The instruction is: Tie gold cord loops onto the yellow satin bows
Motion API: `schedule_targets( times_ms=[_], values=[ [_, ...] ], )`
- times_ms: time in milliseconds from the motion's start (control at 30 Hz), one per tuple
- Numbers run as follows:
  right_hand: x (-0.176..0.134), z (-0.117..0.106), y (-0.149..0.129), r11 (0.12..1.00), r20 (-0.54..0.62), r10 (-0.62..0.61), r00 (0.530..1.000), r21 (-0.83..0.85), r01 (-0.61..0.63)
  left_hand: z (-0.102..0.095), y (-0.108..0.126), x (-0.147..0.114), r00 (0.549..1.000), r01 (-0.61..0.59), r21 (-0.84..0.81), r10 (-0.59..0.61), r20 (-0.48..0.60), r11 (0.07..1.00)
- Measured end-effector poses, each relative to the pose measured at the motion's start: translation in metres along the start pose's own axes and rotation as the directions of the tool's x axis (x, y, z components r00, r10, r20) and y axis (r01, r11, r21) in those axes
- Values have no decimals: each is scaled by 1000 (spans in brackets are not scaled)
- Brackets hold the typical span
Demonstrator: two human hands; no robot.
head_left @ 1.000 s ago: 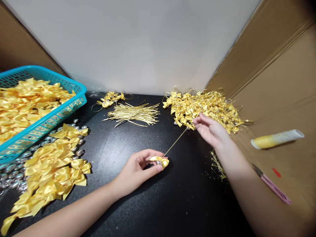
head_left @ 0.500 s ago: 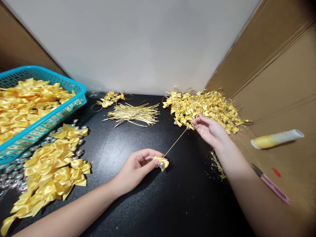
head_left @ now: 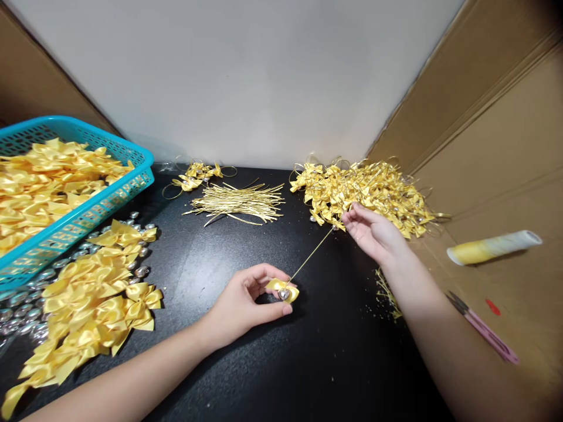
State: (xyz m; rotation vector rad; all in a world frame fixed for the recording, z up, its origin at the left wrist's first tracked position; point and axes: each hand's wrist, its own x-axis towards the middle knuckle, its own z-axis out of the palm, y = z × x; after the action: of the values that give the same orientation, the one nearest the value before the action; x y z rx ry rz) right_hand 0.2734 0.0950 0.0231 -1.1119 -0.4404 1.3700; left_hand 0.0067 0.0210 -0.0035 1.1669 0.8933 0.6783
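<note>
White wall (head_left: 241,82) fills the top of frame. Black desk (head_left: 343,351) below it, centre to bottom edge. Brown cardboard (head_left: 497,146) runs down the right side.

Blue-green basket (head_left: 88,218), left edge of frame, heaped with yellow ribbon bows (head_left: 48,181). Loose bow pile (head_left: 92,305) on the desk, lower left, just beside the basket. Assembled bow pile (head_left: 373,193), right of centre by the wall; cord loops and silver beads show in it. Silver bead spread (head_left: 20,313), lower left, between basket and loose bows, partly hidden.

Left hand (head_left: 246,299), frame centre: thumb and fingers closed on the work bow (head_left: 293,293), thumb along its near edge. Right hand (head_left: 373,231), right of centre, in front of the assembled pile: fingertips pinched on the far end of the gold cord.

Gold strand bundle (head_left: 240,202), upper centre on the desk. Printed tube (head_left: 492,247) lies at right. Small bow-and-loop group (head_left: 197,176), upper left of the bundle. Pink-handled snips (head_left: 488,334), lower right. Gold offcuts (head_left: 387,296), beside the right forearm.

Gold cord (head_left: 311,256) runs taut, diagonally, from work bow to right hand. Red piece (head_left: 493,306) near the snips. Single silver bead (head_left: 284,293) sits at the work bow's middle.
</note>
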Motion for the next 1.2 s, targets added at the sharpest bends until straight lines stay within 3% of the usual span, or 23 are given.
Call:
schedule_targets(
  times_ms=[500, 933, 1200],
  values=[
    [1, -2, 1, 1000, -3, -11, 1000, 9, 11, 0, 5, 2, 1000, -8, -9, 7, -23, 1000],
    [2, -2, 3, 1000, 0, -13, 1000, -2, 13, -2, 6, 2, 998, 56, -97, -55, 5, 994],
    [2, -2, 2, 1000, -8, -30, 1000, 9, 30, 0, 4, 0, 1000, 30, -58, -30, 5, 998]
  ],
)
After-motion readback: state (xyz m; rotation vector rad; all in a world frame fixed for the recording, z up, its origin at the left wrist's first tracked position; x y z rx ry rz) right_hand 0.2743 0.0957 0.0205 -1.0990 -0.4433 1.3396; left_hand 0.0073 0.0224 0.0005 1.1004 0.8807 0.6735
